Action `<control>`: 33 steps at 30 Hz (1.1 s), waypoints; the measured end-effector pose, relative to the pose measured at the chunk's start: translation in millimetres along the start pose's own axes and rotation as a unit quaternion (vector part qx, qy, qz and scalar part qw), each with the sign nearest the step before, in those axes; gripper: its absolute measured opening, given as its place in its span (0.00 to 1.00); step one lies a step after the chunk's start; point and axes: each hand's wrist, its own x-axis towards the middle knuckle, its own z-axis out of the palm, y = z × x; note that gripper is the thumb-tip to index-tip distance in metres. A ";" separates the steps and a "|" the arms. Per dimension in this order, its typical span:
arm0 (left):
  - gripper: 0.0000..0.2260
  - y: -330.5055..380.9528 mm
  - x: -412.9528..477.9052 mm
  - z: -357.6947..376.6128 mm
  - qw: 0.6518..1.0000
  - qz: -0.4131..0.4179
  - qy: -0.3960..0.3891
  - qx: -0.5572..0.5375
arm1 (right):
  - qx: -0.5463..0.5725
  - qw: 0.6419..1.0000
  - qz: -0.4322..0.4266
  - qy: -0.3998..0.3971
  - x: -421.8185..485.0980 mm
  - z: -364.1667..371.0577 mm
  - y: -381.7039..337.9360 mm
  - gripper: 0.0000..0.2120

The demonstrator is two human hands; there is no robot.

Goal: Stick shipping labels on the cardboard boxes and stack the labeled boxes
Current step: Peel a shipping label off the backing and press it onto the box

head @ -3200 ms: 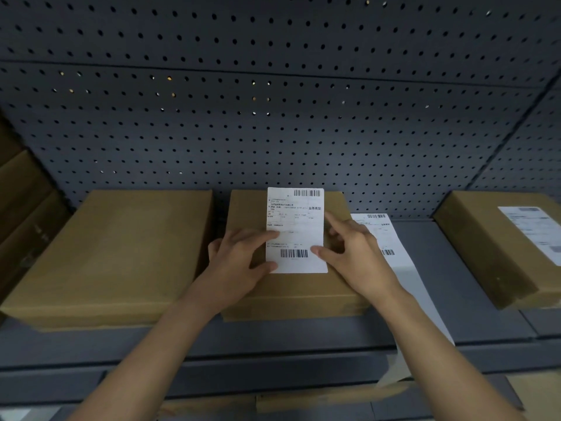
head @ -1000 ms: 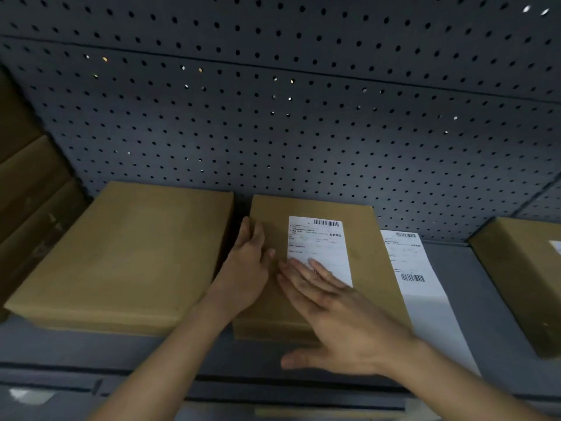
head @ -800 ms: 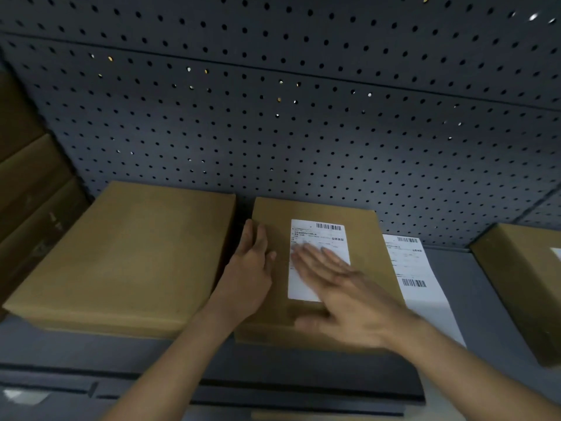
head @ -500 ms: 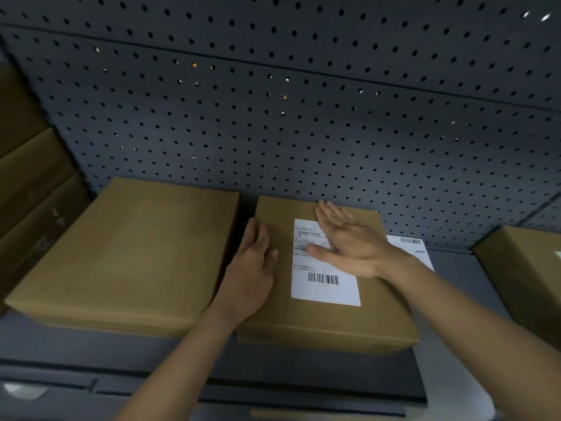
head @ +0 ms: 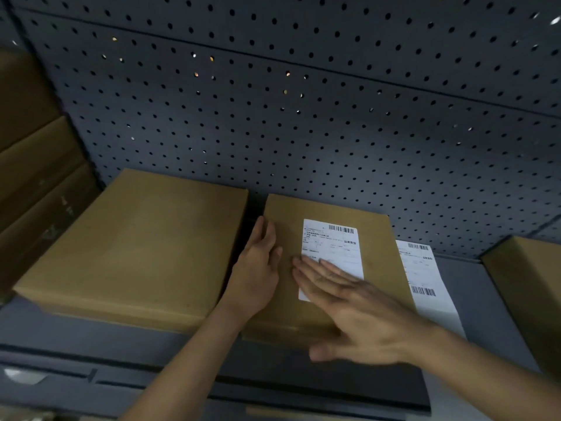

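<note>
The left hand [head: 258,278] lies flat on the left edge of the small box [head: 379,278]. Its fingers are straight and it holds nothing; it just presses the box down. The right hand [head: 358,317] is flat too, with its fingers straight and spread, and it presses on the lower part of the white label [head: 332,247]. The label sits on top of the box, partly under the right hand's fingers, and the rest of it shows just past the fingertips.

I think this is the rubbing-down step, and a few things could go wrong. If the right hand pushes the wrong way, the paper could wrinkle or trap a bubble, and a crease over the bar lines could make them hard to read. The bottom of the label is hidden under the right hand, so I cannot tell if its corners are stuck; a loose corner could peel up later. If the left hand lifts too soon, a hard rub could slide the box into the big box [head: 145,247] just left of the left hand. The right arm is close to the label strip [head: 425,278] lying just right of it on the shelf [head: 473,299], so a wide swing could knock that strip off the front
</note>
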 end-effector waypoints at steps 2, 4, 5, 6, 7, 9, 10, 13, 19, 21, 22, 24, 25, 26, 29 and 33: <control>0.24 0.1 -1.2 0.0 1.000 -0.003 0.000 0.002 | 0.001 0.999 0.031 -0.005 15.5 -5.1 14.0 0.49; 0.24 0.4 -1.5 -0.7 1.000 -0.006 -0.006 -0.002 | 0.019 0.997 0.076 -0.008 34.1 -12.8 30.7 0.48; 0.24 0.4 -1.3 -1.0 1.000 -0.006 -0.007 -0.001 | 0.031 0.995 0.098 -0.012 43.4 -17.5 39.4 0.48; 0.24 0.2 -1.2 -1.2 1.000 -0.006 -0.007 0.000 | 0.036 0.993 0.113 -0.012 52.4 -21.7 47.8 0.48; 0.24 0.5 -1.1 -1.4 1.000 -0.006 -0.007 -0.001 | 0.037 0.992 0.123 -0.008 60.1 -24.3 55.7 0.49; 0.23 1.0 -1.2 -1.3 1.000 -0.008 -0.007 -0.001 | 0.034 0.991 0.128 -0.005 69.5 -24.8 65.2 0.52; 0.23 1.0 -1.4 -1.0 1.000 -0.009 -0.005 -0.002 | 0.031 0.992 0.126 -0.004 70.6 -23.0 66.1 0.54; 0.23 0.5 -1.6 -0.1 1.000 -0.006 0.009 -0.008 | 0.032 0.994 0.104 -0.001 60.5 -15.1 52.0 0.55; 0.23 -0.7 0.1 1.0 1.000 -0.009 0.025 -0.002 | 0.019 0.999 0.033 0.016 10.8 1.7 -4.5 0.58; 0.23 0.3 -0.4 1.8 1.000 -0.010 0.026 -0.004 | 0.016 1.000 0.015 0.022 -1.6 7.5 -14.1 0.59; 0.23 0.8 -0.7 2.0 1.000 -0.010 0.026 -0.004 | 0.013 0.999 0.010 0.028 -6.3 10.3 -16.6 0.58; 0.23 1.2 -1.1 2.2 1.000 -0.010 0.026 -0.001 | 0.008 0.999 0.001 0.033 -11.3 14.2 -18.0 0.57; 0.23 1.1 -1.4 1.8 1.000 -0.010 0.025 0.003 | 0.010 0.999 -0.002 0.031 -11.3 14.9 -16.9 0.56; 0.23 0.9 -1.5 1.1 1.000 -0.010 0.024 0.006 | 0.012 1.000 0.003 0.026 -9.4 15.7 -11.6 0.54; 0.23 1.6 -1.5 -0.1 1.000 -0.019 0.015 0.000 | 0.039 0.996 0.080 0.027 1.8 6.9 25.5 0.51; 0.23 2.7 -1.6 0.5 1.000 -0.026 0.011 -0.007 | 0.063 0.985 0.161 0.004 10.6 -8.5 76.5 0.46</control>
